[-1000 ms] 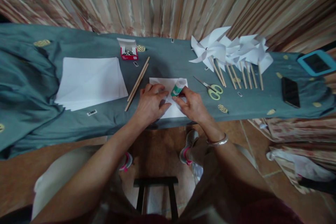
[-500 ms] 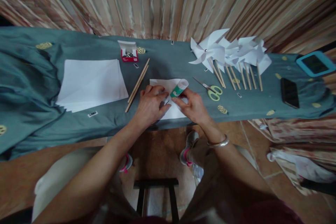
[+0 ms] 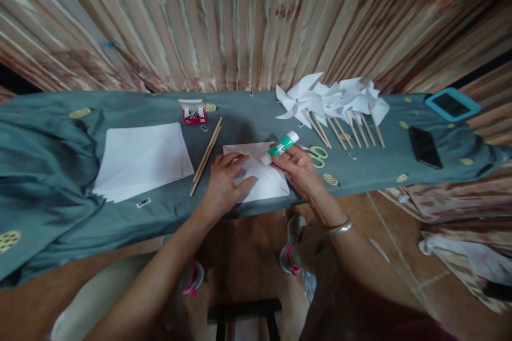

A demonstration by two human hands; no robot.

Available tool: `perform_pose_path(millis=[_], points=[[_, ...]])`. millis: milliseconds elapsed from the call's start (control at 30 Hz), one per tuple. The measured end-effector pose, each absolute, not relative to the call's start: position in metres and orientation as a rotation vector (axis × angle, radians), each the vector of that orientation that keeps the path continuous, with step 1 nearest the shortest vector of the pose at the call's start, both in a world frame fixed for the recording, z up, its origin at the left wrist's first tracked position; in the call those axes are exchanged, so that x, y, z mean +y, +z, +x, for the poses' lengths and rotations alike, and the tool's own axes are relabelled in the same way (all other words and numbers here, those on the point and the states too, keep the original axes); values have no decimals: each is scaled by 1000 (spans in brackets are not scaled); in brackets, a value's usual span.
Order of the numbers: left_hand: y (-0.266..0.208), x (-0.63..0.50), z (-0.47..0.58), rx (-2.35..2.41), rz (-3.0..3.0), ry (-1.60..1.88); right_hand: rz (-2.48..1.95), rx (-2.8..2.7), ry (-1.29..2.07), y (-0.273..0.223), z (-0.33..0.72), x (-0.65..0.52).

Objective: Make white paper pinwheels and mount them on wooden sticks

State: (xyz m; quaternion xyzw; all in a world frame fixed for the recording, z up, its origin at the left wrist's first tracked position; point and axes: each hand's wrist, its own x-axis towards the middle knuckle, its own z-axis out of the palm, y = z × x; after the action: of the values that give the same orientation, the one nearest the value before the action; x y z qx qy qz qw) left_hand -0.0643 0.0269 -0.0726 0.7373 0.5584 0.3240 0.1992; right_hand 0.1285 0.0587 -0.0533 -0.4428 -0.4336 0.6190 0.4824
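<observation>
A square white paper sheet with slits running in from its corners lies on the cloth-covered table in front of me. My left hand rests at the sheet's left side, its thumb and fingers spread apart and nothing held. In my right hand is a green and white glue stick, gripped by the fingers and tilted above the sheet's upper right part. Green-handled scissors lie just beyond the right hand, their blades partly hidden by it.
A stack of white paper and two wooden sticks lie to the left. Behind them stands an open red box of small metal pieces. Several paper pinwheels, a black phone and a blue-framed device lie to the right.
My right hand has lifted the glue stick off the paper and tipped it over from its steeper pose. The left hand's fingers have spread. The camera view has tilted upward.
</observation>
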Motion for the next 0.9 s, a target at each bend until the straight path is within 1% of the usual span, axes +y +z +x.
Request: perform_pose_path(millis=[133, 267, 467, 567, 700, 800, 900], points=[[-70, 30, -72, 1539, 1903, 1062, -1054, -1065, 1493, -56, 128, 61], [-70, 29, -74, 1510, 2020, 975, -1118, -1268, 1425, -64, 126, 62], [-72, 25, -67, 1523, 2163, 701, -1301, -1787, 1041, -67, 124, 52], [-69, 24, -66, 1542, 2170, 656, -1341, -1968, 832, -62, 122, 48], [-68, 23, -66, 1561, 2171, 641, -1260, -2173, 584, -60, 119, 44], [-69, 23, -66, 1558, 2176, 648, -1205, -2253, 492, -61, 116, 43], [-70, 23, -66, 1560, 2174, 664, -1227, -2220, 488, -62, 115, 41]])
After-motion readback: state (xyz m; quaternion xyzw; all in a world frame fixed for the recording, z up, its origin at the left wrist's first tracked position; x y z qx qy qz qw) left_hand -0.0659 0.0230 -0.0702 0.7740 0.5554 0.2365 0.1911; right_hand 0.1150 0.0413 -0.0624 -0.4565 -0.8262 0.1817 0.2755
